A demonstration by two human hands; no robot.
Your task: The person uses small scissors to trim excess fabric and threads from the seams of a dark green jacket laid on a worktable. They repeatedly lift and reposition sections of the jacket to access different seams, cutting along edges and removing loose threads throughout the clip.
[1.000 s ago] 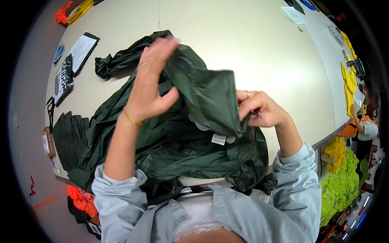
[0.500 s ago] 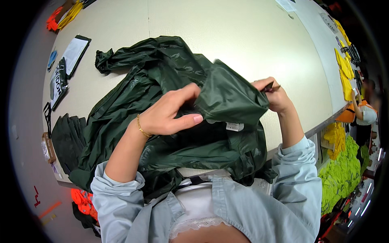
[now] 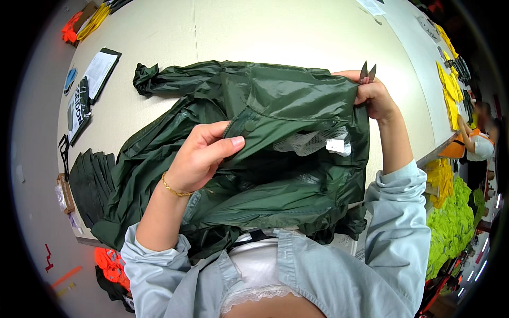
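A dark green rain jacket [image 3: 289, 91] lies spread and crumpled over the near part of the table, one sleeve stretching to the left. My left hand [image 3: 197, 158] pinches its edge between thumb and fingers, beside a round snap [image 3: 249, 125]. At the jacket's upper right, my right hand [image 3: 379, 100] grips the fabric. Out of that same hand point the two dark blades of thread snips [image 3: 367, 72]; their handles are hidden in the fingers. Between the hands the opening shows mesh lining [image 3: 305, 142] and a white label [image 3: 335, 146].
Folded dark green pieces [image 3: 90, 180] lie at the table's left edge, with packaged garments [image 3: 101, 74] beyond them. Yellow garments [image 3: 448, 95] line the right side, where a co-worker [image 3: 480, 146] stands. Lime-green garments [image 3: 450, 222] are heaped below right.
The upper part of the jacket, bunched up before, is now drawn out flat between my hands. My left hand has moved down and left, my right hand slightly right, and the snips' blades have come into sight.
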